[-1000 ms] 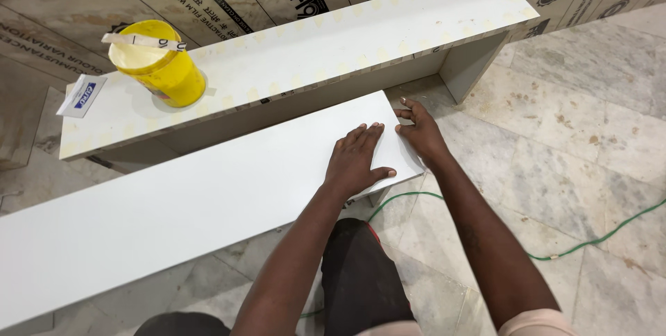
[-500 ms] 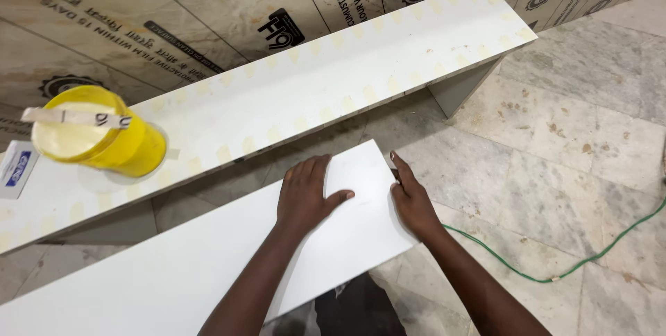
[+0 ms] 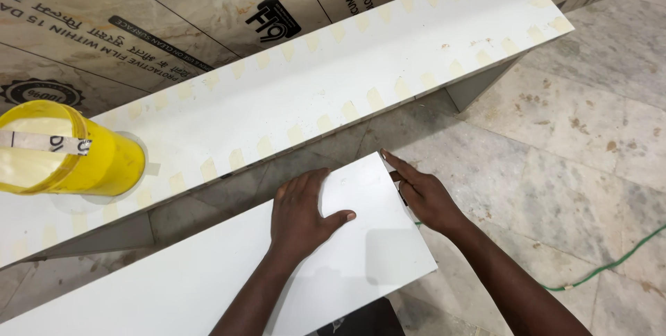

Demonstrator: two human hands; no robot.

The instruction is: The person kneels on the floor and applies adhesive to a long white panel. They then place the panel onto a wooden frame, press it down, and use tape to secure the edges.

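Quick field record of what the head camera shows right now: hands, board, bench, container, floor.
left hand: flat on the white board, near its end
right hand: against the board's end edge, fingers extended
white board: long, lying below the bench
bench: white, tape strips along both edges
yellow container: on the bench's left part
floor: marble tiles
green cable: on the floor, right

Yellow tub [image 3: 66, 150] on taped white bench [image 3: 361, 72], green cable [image 3: 610, 264] on floor
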